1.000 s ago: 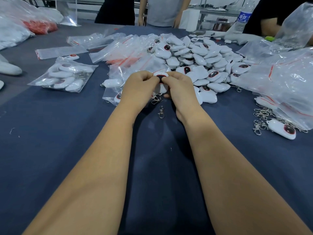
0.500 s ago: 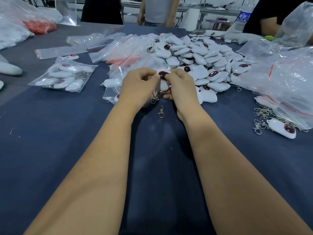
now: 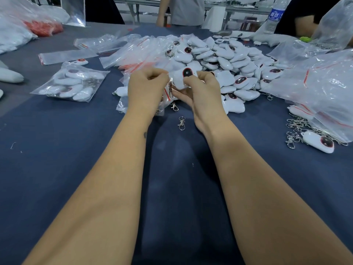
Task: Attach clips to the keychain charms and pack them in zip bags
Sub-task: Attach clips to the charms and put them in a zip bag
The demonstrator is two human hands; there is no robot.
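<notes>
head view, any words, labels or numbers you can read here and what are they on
Water bottle at the far right of the table: blue label with large white characters, too blurred to read.
White charms in the pile: dark oval patch with a red rim, no text visible.
Zip bags: red seal strips only, no print visible.
Nothing else carries readable text.

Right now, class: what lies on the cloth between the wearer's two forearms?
In the head view, one loose metal clip lies on the blue cloth between left forearm and right forearm.

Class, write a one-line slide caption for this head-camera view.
Both hands, left hand and right hand, hold a white charm before the charm pile.
</notes>
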